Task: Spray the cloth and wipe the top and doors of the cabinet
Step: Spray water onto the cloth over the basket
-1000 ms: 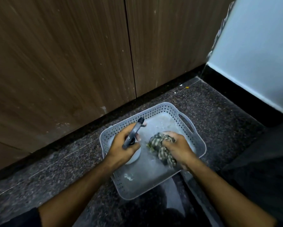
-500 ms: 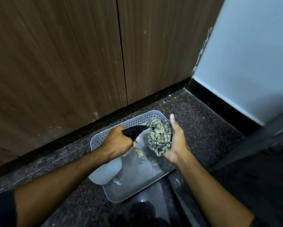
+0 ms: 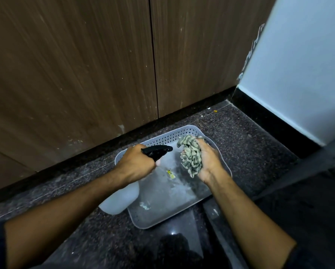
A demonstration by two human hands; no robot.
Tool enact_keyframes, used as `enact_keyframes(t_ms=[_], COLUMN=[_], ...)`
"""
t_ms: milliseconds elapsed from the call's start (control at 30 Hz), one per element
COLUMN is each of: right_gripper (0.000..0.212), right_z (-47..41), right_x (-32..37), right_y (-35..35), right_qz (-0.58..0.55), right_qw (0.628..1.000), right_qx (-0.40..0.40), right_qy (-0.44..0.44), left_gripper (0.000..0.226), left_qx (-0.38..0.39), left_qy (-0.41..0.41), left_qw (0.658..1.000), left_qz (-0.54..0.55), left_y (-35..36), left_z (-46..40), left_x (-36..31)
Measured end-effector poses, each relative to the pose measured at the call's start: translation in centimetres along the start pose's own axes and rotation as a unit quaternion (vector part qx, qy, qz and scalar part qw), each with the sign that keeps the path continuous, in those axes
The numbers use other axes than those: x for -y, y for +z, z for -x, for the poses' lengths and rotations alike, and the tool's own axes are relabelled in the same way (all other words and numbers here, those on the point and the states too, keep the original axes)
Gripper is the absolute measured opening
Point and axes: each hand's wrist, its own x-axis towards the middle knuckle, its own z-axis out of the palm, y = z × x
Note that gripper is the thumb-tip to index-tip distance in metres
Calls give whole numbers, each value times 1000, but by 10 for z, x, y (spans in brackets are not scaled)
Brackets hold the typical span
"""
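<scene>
My left hand point(image 3: 136, 164) grips a spray bottle point(image 3: 122, 199) by its black trigger head point(image 3: 157, 151); the white body hangs down under my wrist and the nozzle points right at the cloth. My right hand point(image 3: 209, 160) holds a bunched green checked cloth point(image 3: 190, 154) just right of the nozzle, above the grey perforated tray point(image 3: 162, 214) on the floor. The brown wooden cabinet doors point(image 3: 85, 65) rise directly behind the tray, with a dark seam between two doors.
Dark speckled stone floor point(image 3: 240, 144) surrounds the tray. A pale wall point(image 3: 302, 70) with a black skirting stands at the right. A black plinth runs under the cabinet. Small scraps lie in the tray.
Both hands lifted out of the tray: the bottle came up tilted with its nozzle toward the cloth, and the right hand raised the bunched cloth beside it. The view shifted slightly.
</scene>
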Motion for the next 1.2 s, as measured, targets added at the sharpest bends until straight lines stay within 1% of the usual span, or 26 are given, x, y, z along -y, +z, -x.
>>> enact_keyframes(t_ms=[67, 133, 233, 300, 400, 433, 467, 500, 533, 567, 633, 667, 733, 767, 833, 900, 967, 1033, 1067, 1133, 1167, 1200], right_gripper=[37, 39, 42, 43, 45, 46, 47, 49, 51, 52, 54, 57, 66, 69, 70, 69, 69, 69, 69, 69, 69, 68], right_z=[-2, -4, -6, -7, -8, -8, -9, -10, -12, -13, -13, -13, -12, -11, -10, -9, -9, -9, -9, -9, -9, -10], right_x=[-1, -2, -4, -6, -8, -8, -8, -7, -7, -7, -8, -8, -10, -10, -11, -13, -16, -16, -16, -13, -11, -10], right_y=[0, 1, 0, -2, -3, -3, -2, -2, -1, -1, 1, 1, 2, 2, 3, 3, 2, 3, 3, 3, 2, 1], right_qz=[5, 5, 18, 24, 34, 32, 28, 25, 23, 22, 27, 36, 54, 59, 60, 63, 67, 69, 70, 68, 66, 65], right_qw=[1000, 1000, 1000, 1000, 999, 999, 1000, 1000, 999, 999, 999, 999, 998, 998, 998, 997, 997, 997, 997, 997, 997, 997], right_qx=[1, 0, -8, -10, -6, -8, -13, -18, -22, -23, -27, -31, -37, -38, -34, -32, -34, -32, -33, -38, -40, -43], right_qy=[-3, -8, -2, 3, 5, 4, 3, 2, 1, 1, 1, 1, 4, 5, 1, -1, -2, -3, -3, -2, -4, -5], left_gripper=[24, 27, 11, 7, 18, 17, 9, 11, 20, 23, 14, 13, 20, 18, 8, 6, 12, 22, 20, 10, 9, 11], left_qx=[28, 29, -37, -65, -39, -31, -32, -39, -44, -42, -16, 5, 34, 26, -31, -70, -56, -20, -14, -36, -47, -39], left_qy=[13, 20, 1, -11, -12, -10, -8, -5, -3, 1, 8, 9, 4, 2, -2, -12, -14, -7, -6, -15, -18, -16], left_qw=[999, 999, 999, 997, 998, 999, 999, 999, 998, 998, 1000, 1000, 999, 1000, 999, 997, 998, 999, 1000, 999, 999, 999], left_qz=[20, 40, 26, 27, 44, 28, 6, -17, -32, -39, -22, -5, 6, -5, -24, -4, 38, 37, 25, -5, -18, -21], left_y=[0, -1, -2, -2, -3, -3, -3, -2, 0, 2, 4, 3, 3, 4, 6, 5, 3, 3, 3, 5, 6, 6], left_z=[4, 5, 4, 4, 3, 3, 4, 4, 5, 7, 8, 8, 9, 7, 5, 2, 0, 2, 2, 3, 3, 3], left_x=[-5, -8, -8, -11, -15, -15, -13, -12, -10, -9, -10, -12, -13, -11, -9, -9, -13, -16, -14, -10, -8, -7])
